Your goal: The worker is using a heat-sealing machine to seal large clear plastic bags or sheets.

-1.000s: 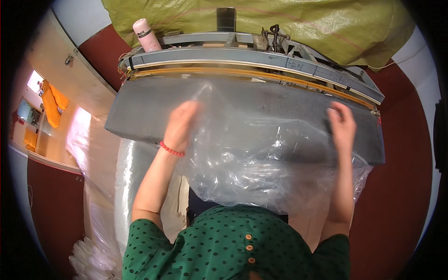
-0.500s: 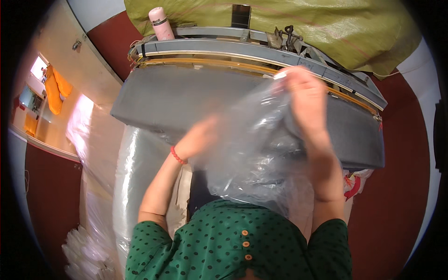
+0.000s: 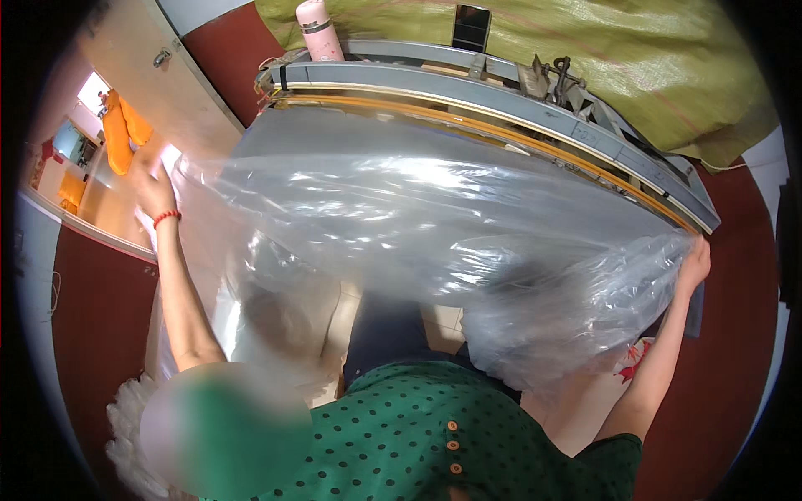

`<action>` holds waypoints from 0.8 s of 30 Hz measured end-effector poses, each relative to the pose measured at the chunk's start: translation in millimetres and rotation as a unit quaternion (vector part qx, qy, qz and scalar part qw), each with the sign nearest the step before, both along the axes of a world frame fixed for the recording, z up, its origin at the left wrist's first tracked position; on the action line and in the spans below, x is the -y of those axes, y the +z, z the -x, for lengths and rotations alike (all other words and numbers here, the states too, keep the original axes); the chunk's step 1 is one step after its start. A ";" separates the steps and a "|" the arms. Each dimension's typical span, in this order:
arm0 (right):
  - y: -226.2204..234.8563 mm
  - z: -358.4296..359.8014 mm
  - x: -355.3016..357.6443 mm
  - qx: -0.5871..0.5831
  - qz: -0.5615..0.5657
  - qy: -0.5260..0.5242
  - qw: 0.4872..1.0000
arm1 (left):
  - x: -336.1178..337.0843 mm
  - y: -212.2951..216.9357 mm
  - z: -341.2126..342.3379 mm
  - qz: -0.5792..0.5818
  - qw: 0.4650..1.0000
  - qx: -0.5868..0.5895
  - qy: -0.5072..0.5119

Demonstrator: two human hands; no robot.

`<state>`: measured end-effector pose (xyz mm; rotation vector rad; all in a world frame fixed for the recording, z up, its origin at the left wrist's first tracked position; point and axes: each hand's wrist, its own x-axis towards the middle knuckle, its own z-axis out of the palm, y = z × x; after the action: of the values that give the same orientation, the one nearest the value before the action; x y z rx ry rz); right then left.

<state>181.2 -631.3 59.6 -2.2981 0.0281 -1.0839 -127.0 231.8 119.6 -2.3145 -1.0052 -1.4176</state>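
A wide sheet of clear plastic film (image 3: 393,209) is stretched sideways between my two hands, over the front of a grey padded work surface (image 3: 292,129). My left hand (image 3: 156,194), with a red bead bracelet at the wrist, grips the film's left end at arm's length. At the far right my right hand (image 3: 695,265) pinches the other end, close to the right end of the machine bar. The film hangs in shiny folds toward my lap, lowest on the right side. Whether it is a bag or a single sheet I cannot tell.
A long metal sealing bar (image 3: 418,88) with orange strips runs behind the surface. Past it stand a pink bottle (image 3: 319,35) and a dark phone-like slab (image 3: 471,29) against a yellow-green woven sheet (image 3: 618,67). Bunched plastic (image 3: 129,434) lies lower left, near an open door (image 3: 142,75).
My hands have moved far apart, the left outward to the left, the right outward and down to the right. The film, bunched up before, is now spread wide between them.
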 end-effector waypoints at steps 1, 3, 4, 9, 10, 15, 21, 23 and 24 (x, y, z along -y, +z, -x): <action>-18.5 -7.4 32.1 -0.001 0.010 -0.033 0.999 | 41.2 26.6 -20.2 -0.180 0.977 0.093 0.067; -49.4 -10.1 70.5 0.020 0.056 -0.099 0.993 | 68.7 14.8 -42.4 -0.033 0.973 0.169 -0.156; -61.0 -10.4 98.4 -0.042 0.057 -0.129 0.989 | 97.5 -8.8 -58.9 0.199 0.940 0.113 -0.255; -82.7 12.4 140.7 -0.185 0.147 -0.250 0.939 | 35.9 -139.1 -99.1 0.068 0.920 -0.267 -0.280; -82.1 19.7 143.6 -0.235 0.183 -0.285 0.911 | 30.5 -134.4 -110.4 0.190 0.918 -0.268 -0.222; -89.3 17.3 163.7 -0.256 0.205 -0.340 0.881 | -42.3 -150.0 -138.8 0.211 0.928 -0.288 -0.108; -101.6 20.7 199.5 -0.173 0.177 -0.297 0.922 | -56.2 -139.7 -163.3 0.292 0.934 -0.194 -0.070; -73.9 7.9 121.5 -0.249 0.095 -0.243 0.933 | -92.4 -138.6 -136.5 0.227 0.968 0.089 -0.053; -59.5 19.4 112.2 -0.251 0.101 -0.260 0.927 | -59.9 -137.6 -159.7 0.256 0.933 0.152 -0.203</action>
<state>161.8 -743.5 0.1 -2.7845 0.8003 -0.7156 32.7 291.8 -18.0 -2.8651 -1.1344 -1.9075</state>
